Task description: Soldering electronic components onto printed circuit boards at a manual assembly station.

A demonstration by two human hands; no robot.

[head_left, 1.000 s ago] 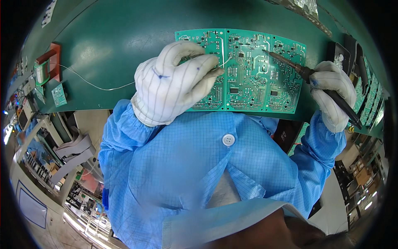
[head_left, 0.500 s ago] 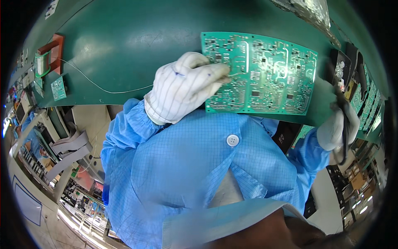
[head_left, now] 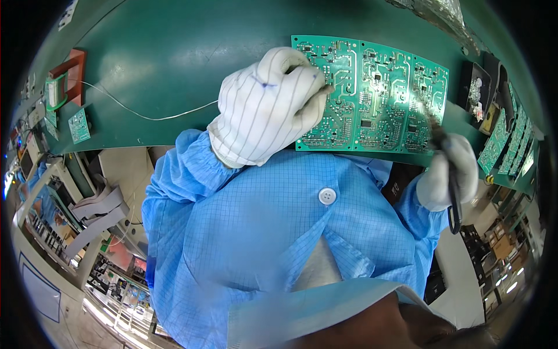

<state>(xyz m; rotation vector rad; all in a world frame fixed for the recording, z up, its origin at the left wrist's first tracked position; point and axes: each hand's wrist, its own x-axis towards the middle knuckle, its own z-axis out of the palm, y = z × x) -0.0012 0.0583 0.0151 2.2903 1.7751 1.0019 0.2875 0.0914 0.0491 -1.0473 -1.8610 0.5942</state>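
A green circuit board (head_left: 386,87) lies near the front edge of the green bench (head_left: 174,52), covered with small components and solder joints. My left hand (head_left: 270,110), in a white striped glove, is closed over the board's left part, thumb and fingers pinching thin solder wire (head_left: 157,118). This wire trails left to a spool (head_left: 53,93) on a reddish-brown holder (head_left: 75,75). Gloved too, my right hand (head_left: 450,177) grips the dark handle of a soldering iron (head_left: 440,139). Its blurred tip points toward the board's right part; whether it touches cannot be told.
A small circuit board (head_left: 79,125) lies at the left. On the right stands a dark box (head_left: 478,93) with pale shavings-like material, and several more boards (head_left: 508,145) lie beyond it. Crumpled clear plastic (head_left: 439,11) is at the far right.
My right hand has brought the soldering iron leftward from beside the board to over its right part. My left hand and the board have shifted slightly away from me.
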